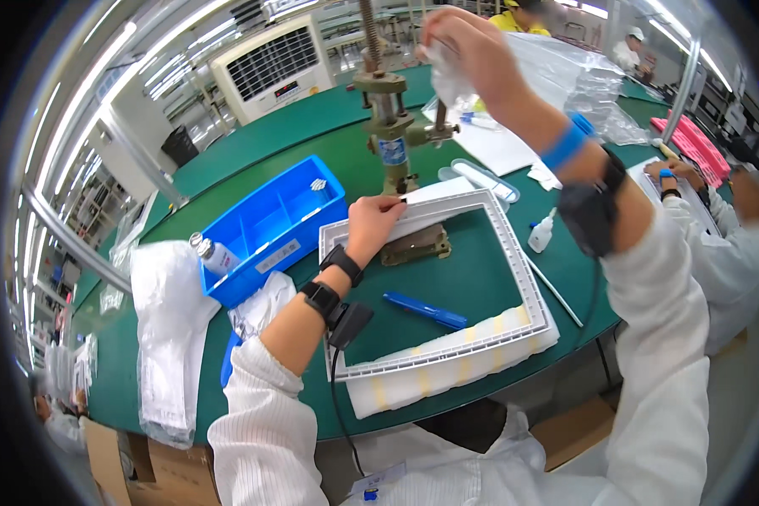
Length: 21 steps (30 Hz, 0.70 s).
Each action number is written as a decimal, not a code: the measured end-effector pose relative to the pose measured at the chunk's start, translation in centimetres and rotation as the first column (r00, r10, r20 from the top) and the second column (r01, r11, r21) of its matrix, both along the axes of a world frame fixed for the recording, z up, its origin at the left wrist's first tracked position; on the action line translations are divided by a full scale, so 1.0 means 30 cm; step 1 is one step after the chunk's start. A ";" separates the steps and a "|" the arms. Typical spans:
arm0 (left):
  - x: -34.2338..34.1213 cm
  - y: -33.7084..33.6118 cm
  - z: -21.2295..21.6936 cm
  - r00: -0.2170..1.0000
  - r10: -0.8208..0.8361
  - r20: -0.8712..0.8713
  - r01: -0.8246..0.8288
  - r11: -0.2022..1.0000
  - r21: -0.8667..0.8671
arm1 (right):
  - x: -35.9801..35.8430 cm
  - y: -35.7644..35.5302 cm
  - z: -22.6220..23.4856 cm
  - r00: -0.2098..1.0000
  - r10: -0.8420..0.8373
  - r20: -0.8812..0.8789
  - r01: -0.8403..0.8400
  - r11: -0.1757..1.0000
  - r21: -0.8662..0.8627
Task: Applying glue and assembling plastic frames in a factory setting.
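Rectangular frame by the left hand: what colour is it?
The frame is white, best seen in the head view.

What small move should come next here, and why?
I'd probably ease the left hand slightly away from the green metal press: its fingertips sit at the far edge of the white rectangular plastic frame, apparently close to the press's lower end, while the right hand is raised beside that press.

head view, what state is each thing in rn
Left hand: at the frame's far edge, fingers together
Right hand: raised, curled around clear plastic
Frame: lying flattish, near edge on foam
Pen: lying on the table, inside the frame's opening
Bin: open, divided, holding bottles
Dropper bottle: standing
Cooler: display lit
Ceiling lights: on
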State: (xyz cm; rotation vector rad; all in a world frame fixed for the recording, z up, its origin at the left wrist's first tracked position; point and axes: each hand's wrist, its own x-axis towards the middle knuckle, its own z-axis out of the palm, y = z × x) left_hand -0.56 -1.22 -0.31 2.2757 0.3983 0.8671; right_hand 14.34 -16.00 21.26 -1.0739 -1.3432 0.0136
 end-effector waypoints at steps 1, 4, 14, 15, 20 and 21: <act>0.013 -0.014 0.001 1.000 -0.012 0.015 0.013 1.000 -0.013 | 0.064 0.063 0.023 0.994 -0.105 -0.034 0.106 0.993 0.044; 0.010 -0.003 -0.012 1.000 -0.017 0.025 0.017 0.999 -0.033 | 0.095 0.149 0.040 0.956 -0.262 -0.129 0.263 0.965 -0.007; -0.161 0.124 0.092 0.995 -0.084 0.049 0.096 0.926 -0.365 | -0.157 -0.501 -0.337 0.891 -0.353 0.285 0.451 0.637 -0.625; -0.201 0.122 0.109 0.997 -0.054 0.063 0.072 0.939 -0.335 | -0.223 -0.607 -0.379 0.898 -0.382 0.219 0.421 0.601 -0.679; -0.477 0.124 0.090 0.998 0.052 -0.041 -0.066 0.828 -0.557 | -0.432 -0.908 -0.550 0.715 -0.653 -0.252 0.113 0.463 -0.879; -0.521 0.109 0.086 0.997 0.056 -0.047 -0.073 0.827 -0.557 | -0.460 -0.939 -0.589 0.657 -0.626 -0.420 -0.051 0.519 -0.853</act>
